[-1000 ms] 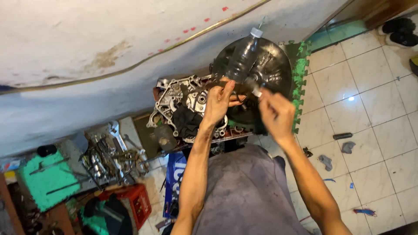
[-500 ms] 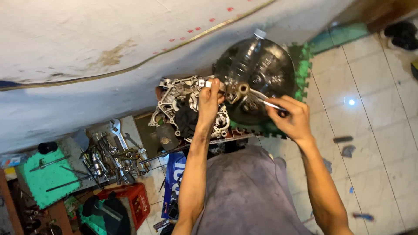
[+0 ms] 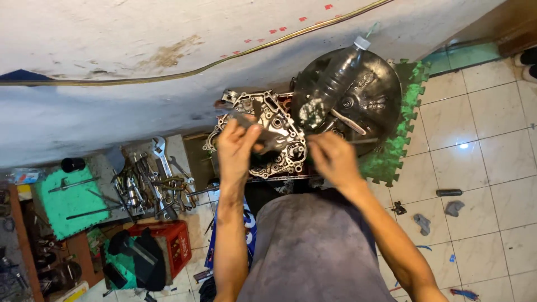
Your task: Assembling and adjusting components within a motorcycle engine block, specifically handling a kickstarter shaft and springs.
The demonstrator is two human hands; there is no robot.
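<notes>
My left hand [image 3: 238, 146] rests on a silver engine casing [image 3: 268, 114] and is closed on a dark grey piece [image 3: 274, 140] lying across it. Blurred, my right hand [image 3: 334, 159] sits just right of the casing, closed on a thin dark tool [image 3: 364, 141] that points right. Behind it stands a round black basin [image 3: 372, 92]. In the basin lie a plastic bottle [image 3: 335, 78] and a pale stick [image 3: 348, 122]. The casing and basin sit on a green foam mat [image 3: 405, 148].
A heap of wrenches and sockets [image 3: 151, 179] lies to the left, next to a green mat [image 3: 67, 204] and a red crate [image 3: 165, 240]. A dark cylinder [image 3: 449, 192] and grey rags [image 3: 454, 208] lie on the tiled floor at right. A stained wall runs along the top.
My right hand has come down out of the basin to the casing's right edge. My left hand has slid a little lower and left over the casing.
</notes>
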